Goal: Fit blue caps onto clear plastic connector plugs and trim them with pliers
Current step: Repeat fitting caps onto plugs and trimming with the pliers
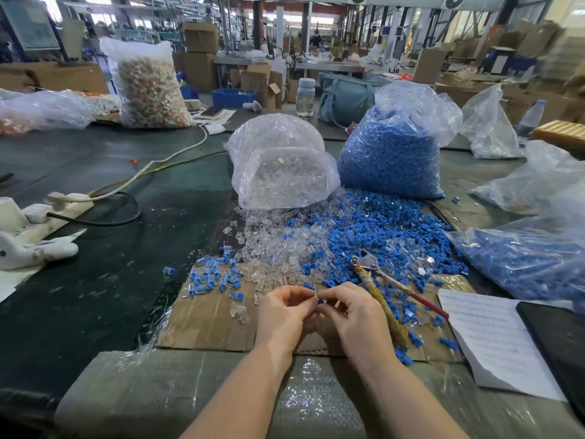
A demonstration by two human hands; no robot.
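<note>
Cardboard (202, 324) on the desk (104, 280) lies under both hands: left hand (281, 312) pinches a clear plug (314, 292), right hand (351, 315) pinches a blue cap (320, 301) touching it; pliers (376, 280) lie nearer the right hand.

Bright, even hall light, soft shadows.
You get glare on the bags (278, 160), edges bowed and blurred.
</note>
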